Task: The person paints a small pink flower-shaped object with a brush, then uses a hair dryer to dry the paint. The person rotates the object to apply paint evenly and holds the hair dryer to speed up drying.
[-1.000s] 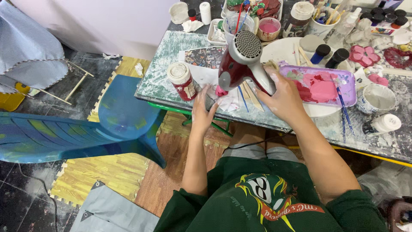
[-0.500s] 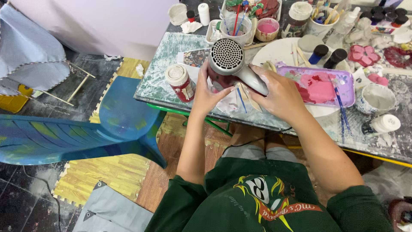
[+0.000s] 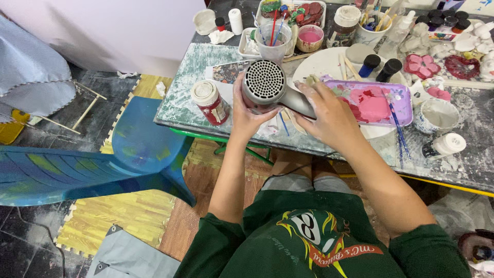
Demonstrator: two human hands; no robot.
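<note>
1. We are gripping a grey hair dryer above the near edge of the paint-smeared table, its round rear grille facing up at us.
2. Our left hand is cupping the barrel; our right hand is wrapping the handle.
3. A red paint jar is standing just beside it, a purple tray of pink paint to the right.
4. We are judging that steady, level aim matters, well apart from wet paint.
</note>
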